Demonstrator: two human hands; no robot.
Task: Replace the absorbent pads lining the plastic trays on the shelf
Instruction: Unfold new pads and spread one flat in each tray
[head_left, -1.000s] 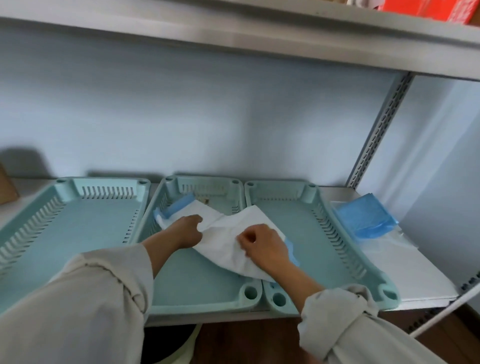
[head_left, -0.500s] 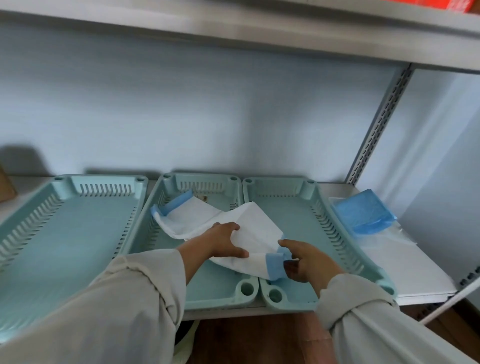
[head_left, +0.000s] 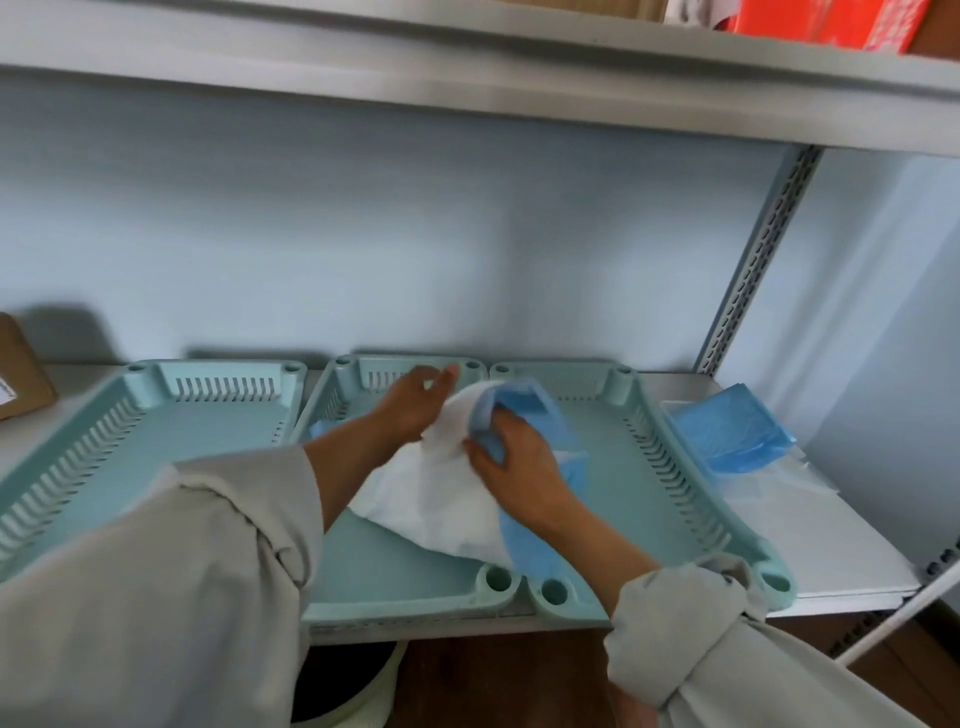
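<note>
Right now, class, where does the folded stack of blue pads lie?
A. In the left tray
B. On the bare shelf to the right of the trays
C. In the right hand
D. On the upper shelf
B: the folded blue stack rests on the shelf surface just beyond the right tray, outside every tray.

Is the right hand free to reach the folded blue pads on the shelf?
Probably not yet: the right hand is gripping the used pad. The path to the folded blue pads looks open.
</note>
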